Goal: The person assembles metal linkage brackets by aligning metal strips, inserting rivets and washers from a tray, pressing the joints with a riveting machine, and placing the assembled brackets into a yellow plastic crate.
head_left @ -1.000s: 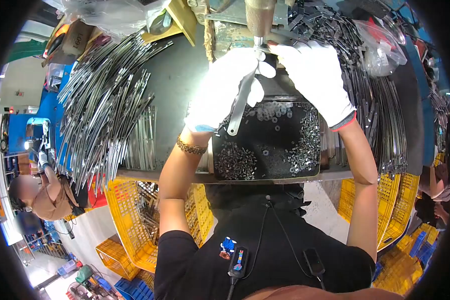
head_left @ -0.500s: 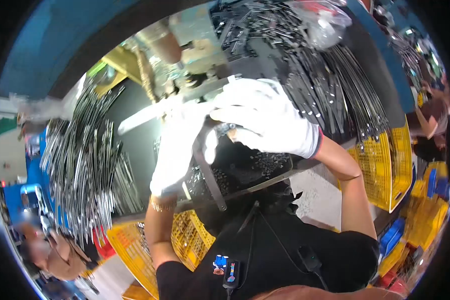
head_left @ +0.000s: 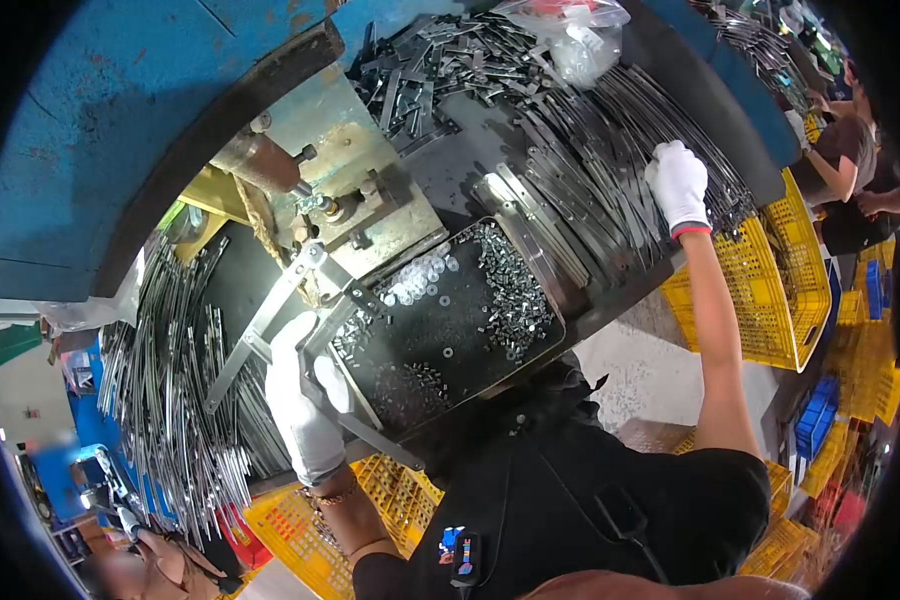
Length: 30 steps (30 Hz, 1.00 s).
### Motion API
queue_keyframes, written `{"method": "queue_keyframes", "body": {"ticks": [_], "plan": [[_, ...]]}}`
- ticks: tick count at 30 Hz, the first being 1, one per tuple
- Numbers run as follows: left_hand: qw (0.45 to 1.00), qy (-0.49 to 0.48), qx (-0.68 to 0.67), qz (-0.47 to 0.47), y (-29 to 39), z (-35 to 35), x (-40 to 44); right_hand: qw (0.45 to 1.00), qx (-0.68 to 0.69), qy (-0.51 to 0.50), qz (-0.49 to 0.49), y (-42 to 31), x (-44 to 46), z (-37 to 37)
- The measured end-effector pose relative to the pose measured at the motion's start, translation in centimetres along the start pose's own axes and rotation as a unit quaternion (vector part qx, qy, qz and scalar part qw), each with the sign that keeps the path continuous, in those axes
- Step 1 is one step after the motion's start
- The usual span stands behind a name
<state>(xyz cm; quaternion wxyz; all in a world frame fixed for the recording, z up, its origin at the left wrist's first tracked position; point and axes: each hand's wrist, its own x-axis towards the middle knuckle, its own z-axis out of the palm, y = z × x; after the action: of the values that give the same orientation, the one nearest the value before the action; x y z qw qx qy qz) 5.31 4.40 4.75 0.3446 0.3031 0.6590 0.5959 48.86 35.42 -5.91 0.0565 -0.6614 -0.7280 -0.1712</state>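
My left hand [head_left: 305,405], in a white glove, is closed around a linkage of flat metal bars [head_left: 232,374] joined at pivots. The linkage's upper end lies near the front of the machine's metal block, and one bar sticks out below my wrist. Over at the right, my right hand [head_left: 678,185], also gloved, rests with curled fingers on a pile of long dark metal strips [head_left: 610,185]. Whatever is inside those fingers is hidden. Between the hands sits a black tray [head_left: 440,345] with small rivets [head_left: 510,290] and pale washers [head_left: 425,278].
A machine with a metal block [head_left: 365,150] and a round tool head [head_left: 260,160] stands behind the tray. Long metal rods [head_left: 165,370] are heaped at left, short dark bars [head_left: 440,65] at the back. Yellow crates [head_left: 770,290] flank the bench. Other people are at the far sides.
My right hand has left the linkage and moved right to the strip pile. My left hand has lowered slightly with the linkage, and the tray now shows.
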Motion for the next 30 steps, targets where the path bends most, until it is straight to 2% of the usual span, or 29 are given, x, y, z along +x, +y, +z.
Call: {"method": "queue_keyframes", "body": {"ticks": [3, 5, 6, 9, 10, 12, 15, 16, 19, 20, 24, 25, 26, 28, 29, 30], "plan": [[0.996, 0.019, -0.089, -0.008, -0.1, 0.3, -0.1, 0.998, 0.061, 0.0, 0.009, 1.3, 0.3, -0.7], [0.991, 0.02, -0.132, -0.003, -0.4, 0.3, 0.1, 0.996, -0.015, 0.007, -0.088, 0.7, -0.2, -1.1], [0.992, 0.019, -0.122, 0.009, -0.2, 0.6, 0.0, 0.995, -0.079, -0.021, -0.061, 0.1, 0.1, 0.0], [0.99, 0.041, -0.134, -0.015, 0.5, 1.7, -0.4, 0.982, -0.143, 0.038, -0.121, -0.6, 0.7, 1.0], [0.981, 0.077, -0.167, -0.063, 1.0, 1.9, -0.4, 0.991, -0.092, -0.008, -0.097, -0.7, 0.7, 0.7], [0.989, 0.051, -0.132, -0.032, 0.5, 1.2, -0.4, 0.996, 0.052, -0.075, -0.023, -0.5, 0.5, -0.7], [0.991, 0.043, -0.122, -0.045, 0.5, 1.0, -1.0, 0.988, 0.06, -0.14, -0.02, -0.8, 0.9, -0.9], [0.989, 0.047, -0.134, -0.048, 0.5, 1.3, -0.8, 0.991, 0.112, -0.056, -0.037, -0.3, 0.5, -0.4], [0.991, 0.019, -0.13, -0.028, -0.2, 1.6, -0.8, 0.99, 0.022, -0.134, -0.048, 0.9, 0.5, -0.1], [0.996, 0.025, -0.088, -0.004, -0.5, 1.7, -0.8, 0.986, -0.018, -0.159, -0.049, 0.5, 0.6, 0.5], [0.992, 0.058, -0.11, -0.022, -0.8, 1.6, -1.1, 0.994, 0.082, -0.075, -0.005, -0.4, -0.1, -1.4], [0.979, 0.031, -0.193, -0.058, 0.4, 1.6, -1.2, 0.993, 0.083, -0.082, 0.019, -0.7, 0.0, -1.9], [0.996, 0.055, -0.07, 0.032, -0.4, 1.6, -0.8, 0.994, 0.09, -0.069, 0.008, -0.6, -0.4, -2.4], [0.985, 0.03, -0.148, 0.08, -1.0, 1.1, -0.1, 0.993, 0.113, 0.029, -0.01, 0.2, -1.1, -2.3], [0.942, -0.015, -0.335, 0.018, -0.9, 0.6, 0.1, 0.991, 0.124, 0.054, 0.012, 0.6, -1.4, -2.2], [0.935, -0.024, -0.353, 0.032, -1.5, 0.5, 0.3, 0.975, 0.198, 0.092, 0.04, 0.7, -1.9, -3.0]]}}
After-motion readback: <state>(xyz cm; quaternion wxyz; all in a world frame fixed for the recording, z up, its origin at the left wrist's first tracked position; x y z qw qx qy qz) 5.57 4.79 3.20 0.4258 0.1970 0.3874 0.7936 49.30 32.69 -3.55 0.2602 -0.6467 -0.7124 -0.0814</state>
